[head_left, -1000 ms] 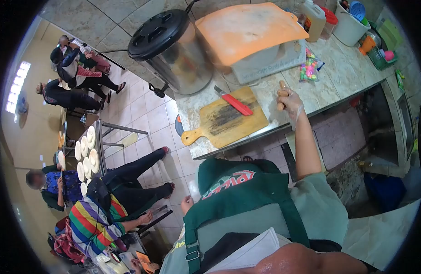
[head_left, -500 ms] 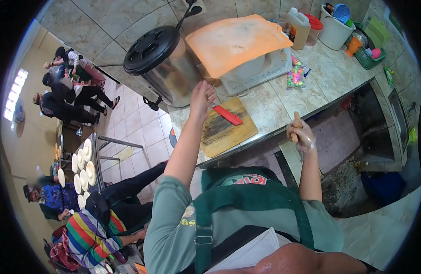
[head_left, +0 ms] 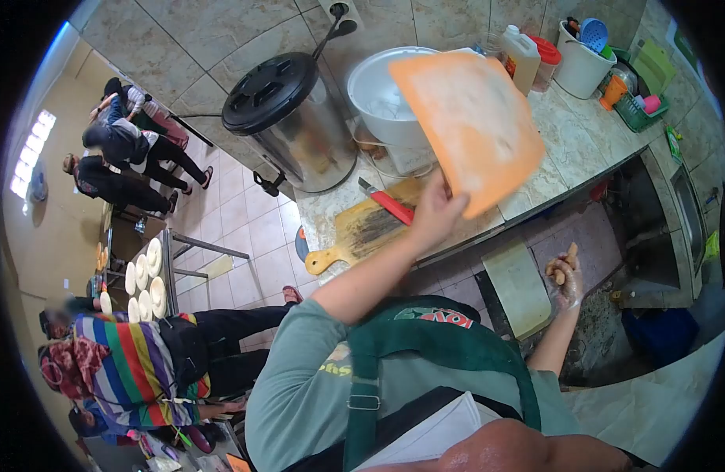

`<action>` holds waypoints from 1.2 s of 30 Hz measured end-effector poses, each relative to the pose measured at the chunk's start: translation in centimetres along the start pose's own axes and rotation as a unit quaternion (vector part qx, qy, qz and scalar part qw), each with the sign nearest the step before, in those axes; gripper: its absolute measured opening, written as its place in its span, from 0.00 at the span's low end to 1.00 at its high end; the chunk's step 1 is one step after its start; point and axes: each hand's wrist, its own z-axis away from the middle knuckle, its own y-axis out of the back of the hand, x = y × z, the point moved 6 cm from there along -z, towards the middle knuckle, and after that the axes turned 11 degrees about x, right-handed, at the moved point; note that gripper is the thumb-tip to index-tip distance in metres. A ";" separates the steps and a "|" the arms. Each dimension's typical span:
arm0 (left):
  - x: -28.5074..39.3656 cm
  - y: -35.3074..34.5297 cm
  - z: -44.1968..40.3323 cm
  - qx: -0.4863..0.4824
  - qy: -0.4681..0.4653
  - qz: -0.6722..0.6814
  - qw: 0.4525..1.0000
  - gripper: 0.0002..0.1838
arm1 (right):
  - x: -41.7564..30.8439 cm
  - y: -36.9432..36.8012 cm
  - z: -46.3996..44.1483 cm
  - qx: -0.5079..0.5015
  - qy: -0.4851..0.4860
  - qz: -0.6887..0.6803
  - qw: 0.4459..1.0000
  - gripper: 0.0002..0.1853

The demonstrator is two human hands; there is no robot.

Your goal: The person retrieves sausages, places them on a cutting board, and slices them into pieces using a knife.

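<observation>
My left hand (head_left: 439,211) pinches the near corner of a flexible orange sheet (head_left: 480,126) with white powdery marks, raised at a slant above the counter. Behind the sheet, a white bowl (head_left: 382,90) shows its open top. Under my left forearm lies a wooden cutting board (head_left: 355,228) with a dark stain, and a red-handled knife (head_left: 390,206) rests on it. My right hand (head_left: 565,282), in a clear glove, is closed around brown, finger-shaped pieces in front of the counter's edge.
A steel dispenser (head_left: 303,130) with a black lid stands at the counter's left. Bottles, a white bucket (head_left: 580,69) and a green basket (head_left: 642,116) are at the far right. Several people and a table (head_left: 170,271) with round pale discs are at left.
My left hand has reached in and lifted the orange sheet off the bowl, swinging it right. My right hand has moved right and toward me, away from the counter, still holding the brown pieces.
</observation>
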 end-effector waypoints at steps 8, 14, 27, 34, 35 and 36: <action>-3.6 -1.8 8.7 -0.047 0.339 0.239 0.909 0.23 | -4.1 6.1 -1.9 0.090 0.052 -0.042 0.994 0.10; -7.3 1.1 9.1 0.013 0.353 0.223 0.909 0.24 | -5.1 8.6 -1.4 0.104 0.086 -0.067 0.989 0.10; -12.6 6.0 9.1 0.224 0.393 0.079 0.888 0.13 | -3.3 -0.3 -0.4 0.061 0.034 -0.059 0.996 0.14; -20.1 4.0 6.3 0.296 0.445 0.120 0.837 0.11 | 2.3 -9.5 -6.3 -0.077 0.084 0.145 0.983 0.17; -20.6 3.9 6.2 0.309 0.444 0.094 0.836 0.11 | 1.7 -12.0 -5.9 -0.090 0.132 0.232 0.960 0.19; -21.0 3.9 6.3 0.322 0.444 0.068 0.834 0.11 | 1.3 -14.5 -5.4 -0.103 0.177 0.316 0.926 0.20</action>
